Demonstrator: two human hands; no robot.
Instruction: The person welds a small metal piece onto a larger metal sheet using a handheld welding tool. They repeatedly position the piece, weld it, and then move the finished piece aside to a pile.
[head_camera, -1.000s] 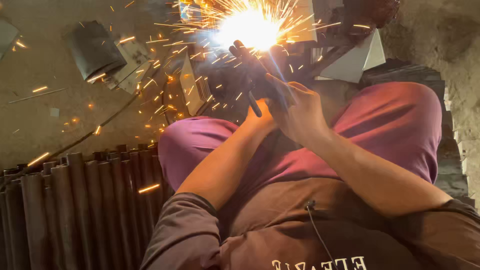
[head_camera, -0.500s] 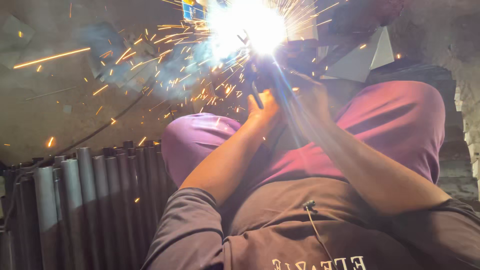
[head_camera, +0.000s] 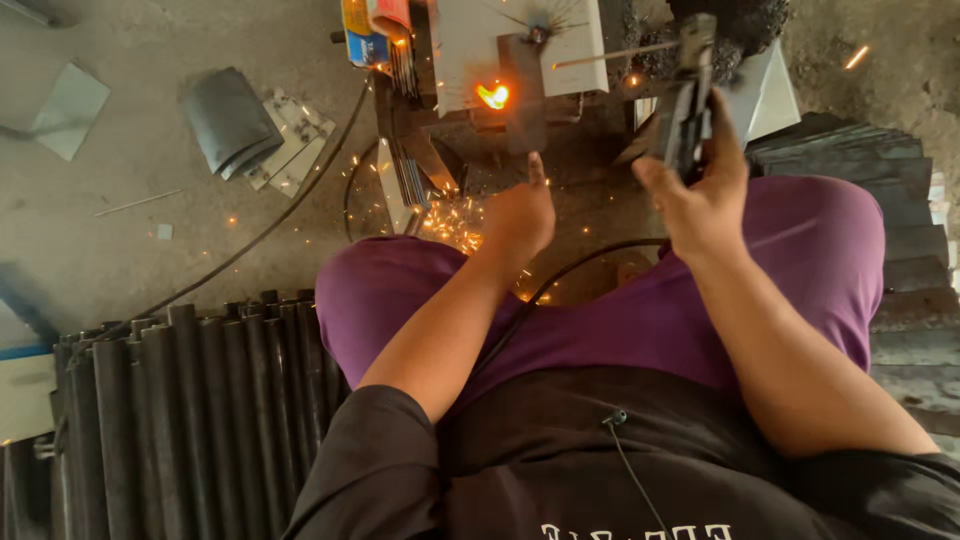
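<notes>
The right hand grips a dark metal electrode holder, whose thin welding rod points left toward a flat grey metal workpiece. A glowing orange weld spot sits on the workpiece, just above the left hand. Left of the knees stands a row of dark steel pipes. A black cable runs across the concrete floor behind them, near a curved grey metal piece.

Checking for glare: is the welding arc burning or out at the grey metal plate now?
Out: only an orange glowing spot remains on the grey metal plate.
</notes>
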